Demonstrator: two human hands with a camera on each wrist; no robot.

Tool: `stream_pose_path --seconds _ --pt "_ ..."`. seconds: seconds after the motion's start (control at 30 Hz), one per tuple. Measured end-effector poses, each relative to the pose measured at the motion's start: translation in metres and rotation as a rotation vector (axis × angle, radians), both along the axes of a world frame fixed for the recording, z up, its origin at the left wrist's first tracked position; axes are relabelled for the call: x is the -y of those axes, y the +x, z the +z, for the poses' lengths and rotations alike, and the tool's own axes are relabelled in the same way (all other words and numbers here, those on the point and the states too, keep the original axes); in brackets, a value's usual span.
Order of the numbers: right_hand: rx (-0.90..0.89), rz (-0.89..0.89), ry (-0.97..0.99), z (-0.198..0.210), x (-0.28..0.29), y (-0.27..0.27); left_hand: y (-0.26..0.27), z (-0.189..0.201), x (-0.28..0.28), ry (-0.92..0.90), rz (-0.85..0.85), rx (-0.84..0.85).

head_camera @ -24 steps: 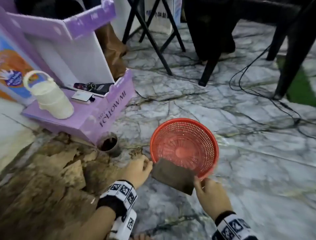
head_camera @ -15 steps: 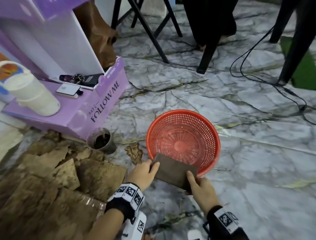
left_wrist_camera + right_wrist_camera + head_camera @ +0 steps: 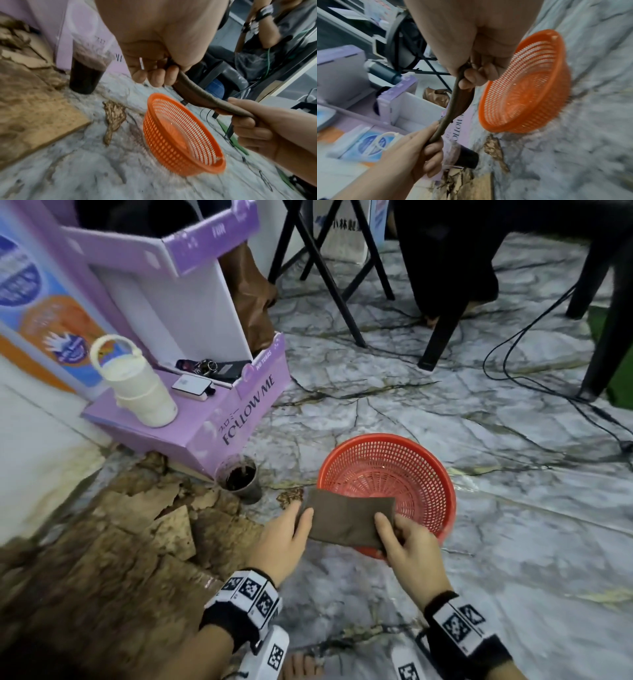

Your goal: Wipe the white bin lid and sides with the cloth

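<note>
A folded brown cloth is stretched flat between both hands, just above the near rim of a red mesh basket on the marble floor. My left hand pinches its left end, thumb on top. My right hand pinches its right end the same way. In the left wrist view the left hand has its fingers curled under the cloth. The right wrist view shows the right hand gripping the cloth edge-on. A white and purple box stands at the far left.
A cup of dark liquid sits by the purple tray, which holds a cream bottle and a phone. Torn wet cardboard covers the floor at left. Black chair legs and cables lie behind.
Both hands have pulled the cloth out wider and level; it hung slanted from one corner before. The camera view has swung, while the basket stays in place.
</note>
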State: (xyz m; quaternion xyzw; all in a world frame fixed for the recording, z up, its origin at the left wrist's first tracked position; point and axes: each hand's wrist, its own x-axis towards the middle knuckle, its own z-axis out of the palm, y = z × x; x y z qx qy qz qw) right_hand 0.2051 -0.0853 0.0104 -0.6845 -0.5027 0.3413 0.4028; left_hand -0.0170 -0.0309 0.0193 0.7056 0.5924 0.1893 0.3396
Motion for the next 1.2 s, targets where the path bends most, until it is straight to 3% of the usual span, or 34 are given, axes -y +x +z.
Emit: stream_pose_path --seconds 0.3,0.43,0.7,1.0,1.2 --pt "0.066 0.470 0.220 0.136 -0.043 -0.054 -0.075 0.119 0.037 0.255 0.266 0.148" --pt "0.142 0.646 0.320 0.197 -0.050 -0.084 -0.104 0.178 0.065 0.432 0.359 0.124" --pt "0.246 0.902 0.651 0.317 -0.023 -0.171 -0.175 0.272 0.143 0.666 0.588 0.154" --pt "0.170 1.131 0.808 0.376 0.037 -0.264 -0.225 0.335 0.261 0.734 0.841 0.229" --pt "0.117 1.292 0.783 0.377 0.084 -0.338 -0.253 0.342 0.339 0.774 1.024 0.138"
